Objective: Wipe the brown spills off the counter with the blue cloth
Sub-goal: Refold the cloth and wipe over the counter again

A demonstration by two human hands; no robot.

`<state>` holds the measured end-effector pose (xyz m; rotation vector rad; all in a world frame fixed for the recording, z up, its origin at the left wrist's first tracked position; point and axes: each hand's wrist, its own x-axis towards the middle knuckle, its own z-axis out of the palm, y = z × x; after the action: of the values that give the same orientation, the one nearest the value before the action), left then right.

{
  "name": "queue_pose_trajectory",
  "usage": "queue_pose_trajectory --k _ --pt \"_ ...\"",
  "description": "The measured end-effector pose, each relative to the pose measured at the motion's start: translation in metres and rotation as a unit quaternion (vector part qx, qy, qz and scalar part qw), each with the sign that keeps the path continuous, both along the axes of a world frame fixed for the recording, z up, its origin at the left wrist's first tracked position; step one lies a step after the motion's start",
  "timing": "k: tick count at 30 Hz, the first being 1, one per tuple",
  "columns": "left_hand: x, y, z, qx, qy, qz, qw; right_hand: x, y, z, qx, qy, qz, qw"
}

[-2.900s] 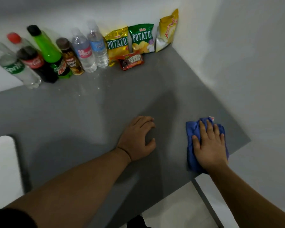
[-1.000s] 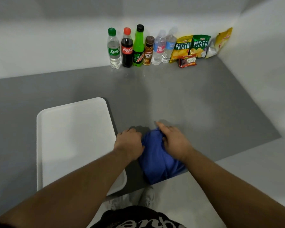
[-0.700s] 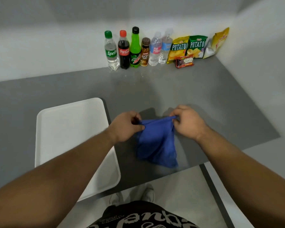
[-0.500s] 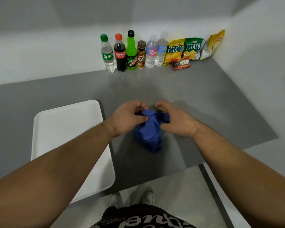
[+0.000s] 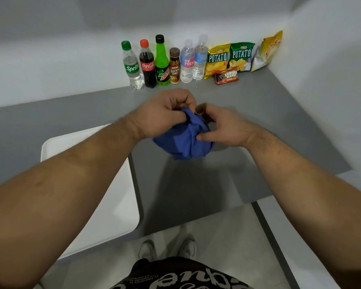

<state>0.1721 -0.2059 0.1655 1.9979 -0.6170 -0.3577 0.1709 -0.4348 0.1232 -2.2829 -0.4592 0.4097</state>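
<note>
While the counter (image 5: 258, 113) lies beneath, left hand (image 5: 163, 113) and right hand (image 5: 221, 128) both clutch the bunched blue cloth (image 5: 186, 140).

Both bare forearms reach forward from the near edge and meet at the middle. The left hand (image 5: 163, 113) is curled, its fingers and thumb pinched closed on the top of a bunched cloth (image 5: 183, 140). The right hand (image 5: 221, 128) faces it from the right, fingers bent, thumb pressed into the same cloth. Both hands are raised, knuckles nearly touching.
</note>
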Motion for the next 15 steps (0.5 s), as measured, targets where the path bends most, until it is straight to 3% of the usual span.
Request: queue_pose_trajectory --k 5,8,15 --pt "0.002 0.007 -0.004 -0.016 -0.045 0.065 0.997 -0.011 -0.025 -0.006 -0.017 -0.146 -0.071 0.987" --pt "-0.019 0.014 -0.03 0.005 -0.054 0.096 0.994 -0.037 -0.031 -0.027 -0.074 -0.226 -0.07 0.969" --pt "-0.101 0.028 -0.127 0.134 0.074 0.035 0.988 -0.119 -0.02 -0.11 -0.156 -0.08 0.03 0.984"
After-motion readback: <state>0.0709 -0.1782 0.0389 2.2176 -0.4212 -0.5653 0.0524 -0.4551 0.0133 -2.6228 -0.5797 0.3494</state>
